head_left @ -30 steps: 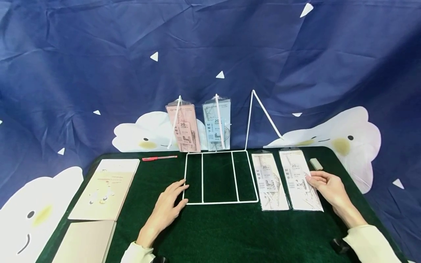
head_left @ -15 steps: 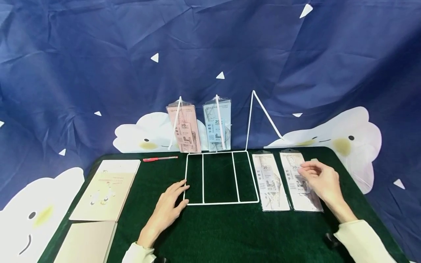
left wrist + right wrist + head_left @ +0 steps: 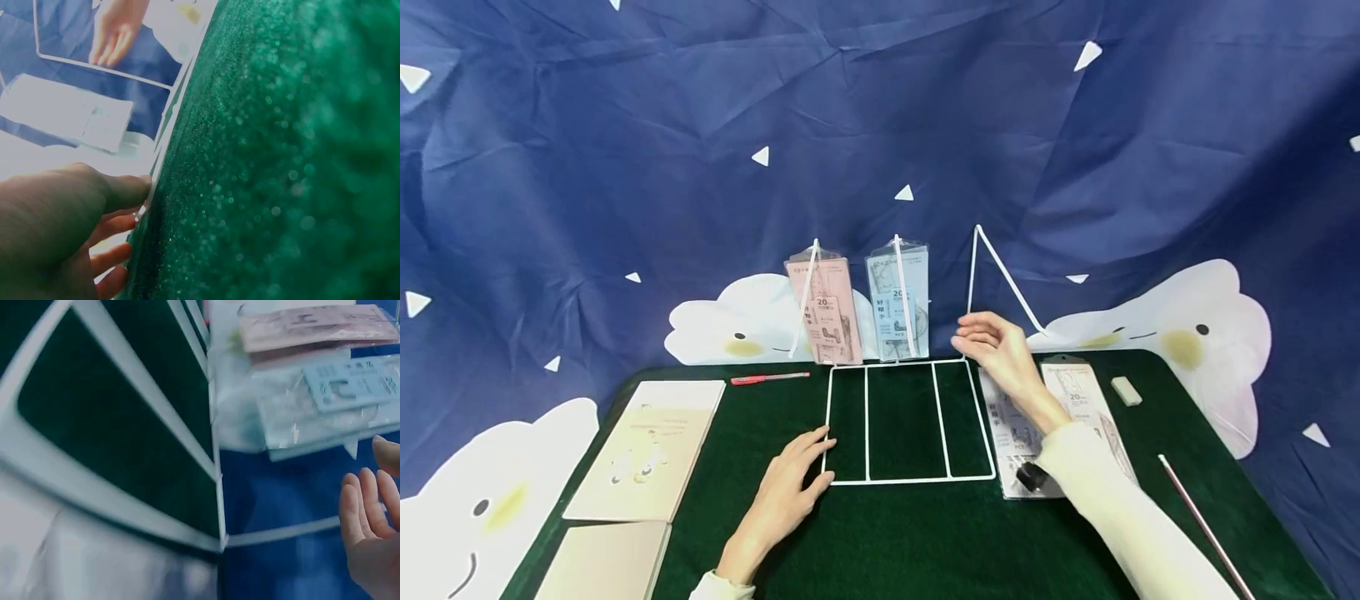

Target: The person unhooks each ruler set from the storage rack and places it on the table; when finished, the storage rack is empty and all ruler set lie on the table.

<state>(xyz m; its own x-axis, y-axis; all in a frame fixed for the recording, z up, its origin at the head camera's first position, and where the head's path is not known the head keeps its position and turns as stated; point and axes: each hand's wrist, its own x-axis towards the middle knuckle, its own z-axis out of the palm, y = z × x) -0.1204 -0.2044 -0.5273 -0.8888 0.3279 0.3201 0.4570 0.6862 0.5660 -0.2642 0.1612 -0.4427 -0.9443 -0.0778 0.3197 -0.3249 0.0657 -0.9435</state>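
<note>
A white wire display rack [image 3: 910, 481] lies with its base on the green cloth, its three hook arms rising at the back. A pink ruler-set packet [image 3: 838, 321] hangs on the left arm, a blue packet [image 3: 887, 325] on the middle one. My left hand [image 3: 784, 498] rests fingers and thumb against the base's left side. My right hand [image 3: 1003, 358] is at the bare right upright [image 3: 974, 267], fingers loosely bent and holding nothing. Under my right forearm lies a whitish packet [image 3: 1002, 417], partly hidden; another white packet [image 3: 1071, 383] lies beside it.
Two notebooks [image 3: 643, 450] lie at the left, with a red pen [image 3: 771, 378] near the back. On the right are an eraser [image 3: 1126, 391] and a thin pinkish stick [image 3: 1202, 525] with a white tip. A blue patterned cloth [image 3: 700, 208] hangs behind.
My right hand has left the rightmost white packet and moved left and farther back to the rack's right upright. My left hand stays at the base. The head view has tilted up slightly.
</note>
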